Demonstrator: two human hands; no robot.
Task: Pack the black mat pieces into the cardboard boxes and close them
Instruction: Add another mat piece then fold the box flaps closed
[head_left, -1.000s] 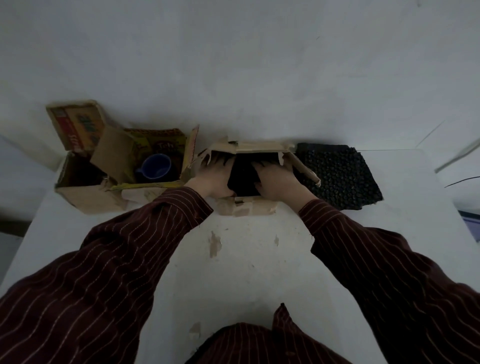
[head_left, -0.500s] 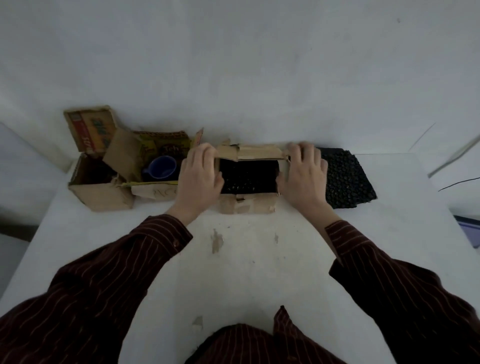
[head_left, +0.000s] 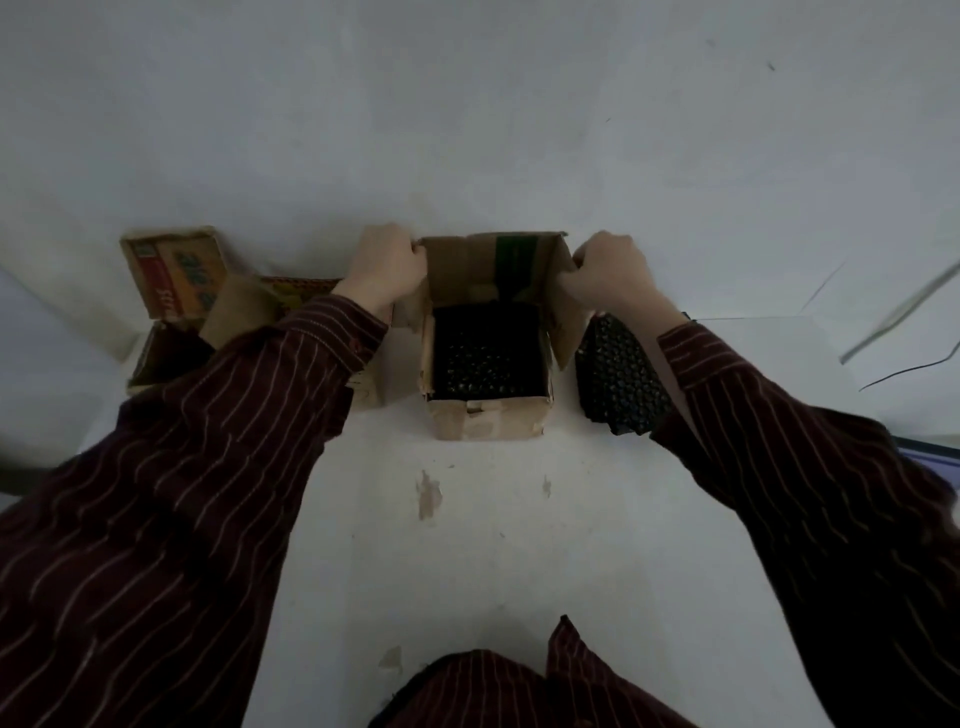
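Observation:
An open cardboard box (head_left: 485, 422) stands at the table's far middle, with black mat pieces (head_left: 485, 356) lying inside it. Its far flap (head_left: 467, 265) stands upright. My left hand (head_left: 387, 267) grips that flap's upper left corner. My right hand (head_left: 610, 270) grips the top of the right side flap (head_left: 563, 306). A stack of loose black mat pieces (head_left: 621, 382) lies on the table just right of the box, partly under my right forearm.
Two more open cardboard boxes (head_left: 171, 280) stand to the left, mostly hidden by my left sleeve. The white table (head_left: 483, 561) butts against a white wall. A thin black cable (head_left: 909, 371) lies at the far right edge.
My hands left the box's sides and rose to its flaps, which now stand up. The view has dropped closer to the box.

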